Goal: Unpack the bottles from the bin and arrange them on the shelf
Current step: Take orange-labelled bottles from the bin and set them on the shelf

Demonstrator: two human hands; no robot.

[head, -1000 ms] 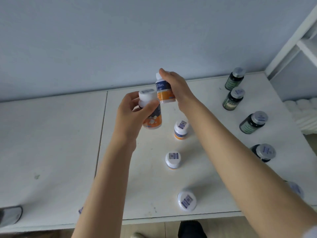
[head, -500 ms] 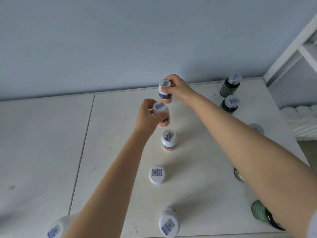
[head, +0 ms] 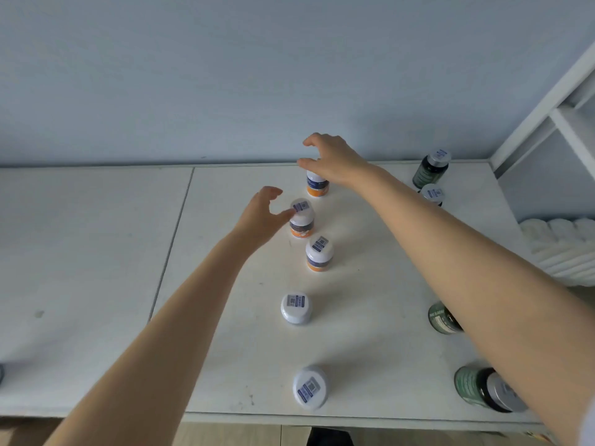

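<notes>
both hands open over the bottle row

your right hand (head: 335, 162) hovers over the far bottle (head: 317, 188). its fingers are spread and loosely curved, it holds nothing, and the palm hides that bottle's cap. your left hand (head: 257, 217) is spread the same way and holds nothing. its thumb tip is at the cap of the second bottle (head: 301, 222); touching or just beside, can't tell.

five white-capped orange bottles stand upright on the table (head: 96, 252), in a rough line running from the wall toward you: far bottle, second bottle, third bottle (head: 319, 254), fourth bottle (head: 296, 308), near bottle (head: 309, 387) by the front edge.

green bottles run down the right side of the table. the back green bottle (head: 431, 169) is in the corner and the next green bottle (head: 433, 193) is just in front of it. the third green bottle (head: 442, 318) and front green bottle (head: 479, 391) are partly behind your right forearm.

a white shelf frame (head: 560, 104) stands past the table's right end.
</notes>
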